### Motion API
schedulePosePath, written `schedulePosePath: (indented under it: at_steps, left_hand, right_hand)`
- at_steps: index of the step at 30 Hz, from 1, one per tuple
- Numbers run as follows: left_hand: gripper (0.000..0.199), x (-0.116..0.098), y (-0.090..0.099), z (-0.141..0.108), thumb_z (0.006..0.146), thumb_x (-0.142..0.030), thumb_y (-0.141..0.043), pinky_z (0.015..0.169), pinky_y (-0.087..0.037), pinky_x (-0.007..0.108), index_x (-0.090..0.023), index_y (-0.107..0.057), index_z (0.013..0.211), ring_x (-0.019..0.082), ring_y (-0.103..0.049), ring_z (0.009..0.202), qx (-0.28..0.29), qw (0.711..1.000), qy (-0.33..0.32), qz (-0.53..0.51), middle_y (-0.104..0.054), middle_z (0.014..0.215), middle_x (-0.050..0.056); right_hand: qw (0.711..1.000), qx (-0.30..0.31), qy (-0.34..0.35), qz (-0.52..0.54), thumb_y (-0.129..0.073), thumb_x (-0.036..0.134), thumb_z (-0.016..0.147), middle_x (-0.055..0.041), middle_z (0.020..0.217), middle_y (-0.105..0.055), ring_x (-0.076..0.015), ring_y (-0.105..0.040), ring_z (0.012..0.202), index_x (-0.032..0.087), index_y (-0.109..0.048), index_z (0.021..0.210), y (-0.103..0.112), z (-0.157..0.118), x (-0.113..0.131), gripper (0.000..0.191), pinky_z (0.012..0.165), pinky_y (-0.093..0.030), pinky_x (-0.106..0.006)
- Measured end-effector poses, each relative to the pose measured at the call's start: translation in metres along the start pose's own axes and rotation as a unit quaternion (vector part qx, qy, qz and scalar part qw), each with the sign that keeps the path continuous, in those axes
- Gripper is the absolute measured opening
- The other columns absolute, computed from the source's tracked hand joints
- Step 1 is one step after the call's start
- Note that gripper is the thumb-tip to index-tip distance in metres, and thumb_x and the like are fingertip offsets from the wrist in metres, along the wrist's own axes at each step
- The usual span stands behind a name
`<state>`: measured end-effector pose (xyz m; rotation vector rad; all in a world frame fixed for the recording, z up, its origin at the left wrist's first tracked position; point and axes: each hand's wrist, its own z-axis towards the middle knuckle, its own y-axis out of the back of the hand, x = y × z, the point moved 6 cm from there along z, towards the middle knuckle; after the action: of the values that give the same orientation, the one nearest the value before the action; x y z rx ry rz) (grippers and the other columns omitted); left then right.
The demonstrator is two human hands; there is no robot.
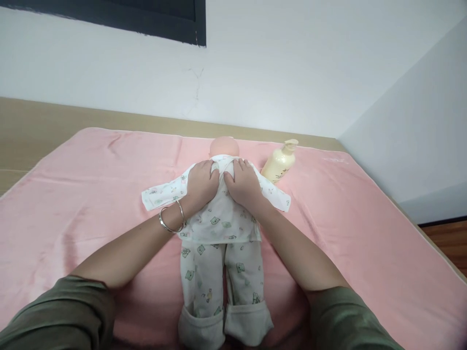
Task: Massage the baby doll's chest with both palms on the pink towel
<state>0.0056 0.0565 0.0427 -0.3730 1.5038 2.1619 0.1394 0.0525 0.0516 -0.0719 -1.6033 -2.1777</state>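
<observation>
A doll in a white printed top [226,221] and matching trousers [204,272] lies lengthwise in front of me. Its bare round head [224,146] points away; the face does not show. Both sleeves stretch out to the sides, and the trouser ends are folded up. My left hand [203,182] lies on the upper top at the left shoulder, fingers extended and thumb towards the middle. Opposite it, my right hand [243,183] rests at the right shoulder, its thumb apart from the fingers. The two thumbs are close but not touching.
A pale yellow pump bottle [279,164] stands or leans just beyond the right sleeve. Under the doll is a pink cloth [109,209] with some creases. A wooden ledge [146,121] runs along the white wall behind, and a dark frame [175,19] is at the upper left.
</observation>
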Motion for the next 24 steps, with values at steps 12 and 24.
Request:
schedulePosePath:
  at_steps: [12, 24]
  left_hand:
    - [0.028, -0.022, 0.007, -0.015, 0.094, -0.019, -0.036, 0.094, -0.046, 0.048, -0.014, -0.062, 0.102, 0.032, -0.062, 0.103, -0.012, 0.994, -0.082, 0.078, -0.068, 0.102, 0.018]
    - [0.033, -0.015, 0.01, 0.001, 0.094, -0.013, -0.033, 0.084, -0.05, 0.044, -0.013, -0.066, 0.09, 0.029, -0.065, 0.09, 0.074, 0.988, -0.068, 0.117, -0.07, 0.095, 0.018]
  right_hand:
    - [0.995, 0.095, 0.03, -0.006, -0.037, 0.035, 0.097, -0.0278, 0.156, -0.044, -0.0384, -0.038, 0.148, -0.006, -0.04, 0.148, 0.003, 0.007, -0.003, 0.065, 0.122, -0.03, -0.052]
    - [0.994, 0.067, 0.059, -0.056, -0.036, 0.028, 0.1, -0.0285, 0.157, -0.042, -0.0408, -0.033, 0.15, -0.004, -0.04, 0.15, 0.009, -0.034, 0.038, 0.06, 0.121, -0.032, -0.058]
